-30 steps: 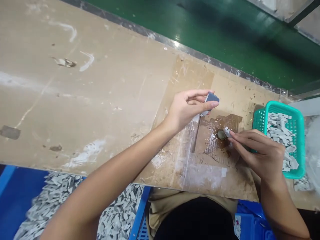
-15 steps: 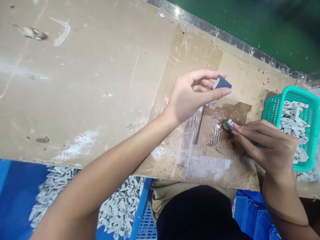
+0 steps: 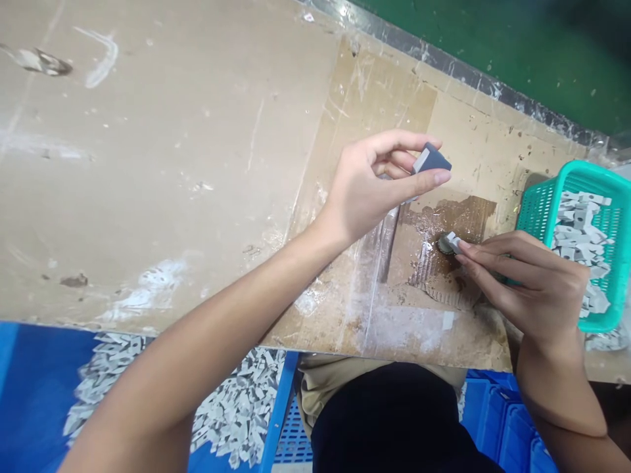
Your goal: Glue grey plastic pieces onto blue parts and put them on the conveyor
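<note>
My left hand (image 3: 379, 174) is closed on a dark blue-grey block with a pale end face (image 3: 434, 159), held above the table between thumb and fingers. Part of that block is hidden by the fingers. Between thumb and fingertips of my right hand (image 3: 527, 276) is a small light-grey plastic piece (image 3: 453, 240). Its tip meets a small round cap-like dish (image 3: 445, 244), which rests on a wet, brown piece of cardboard (image 3: 473, 213). Whether the piece touches liquid in the dish, I cannot tell.
A green basket (image 3: 552, 230) full of small grey pieces stands on the right. Below the table's front edge, a blue bin (image 3: 34, 394) holds a heap of grey pieces (image 3: 236, 407). Several blue boxes (image 3: 513, 433) stand at lower right. Stains mark the cardboard-covered table (image 3: 197, 131).
The view has shifted slightly. My right hand keeps the small piece at the round dish, and my left hand still holds the dark block, turned a little.
</note>
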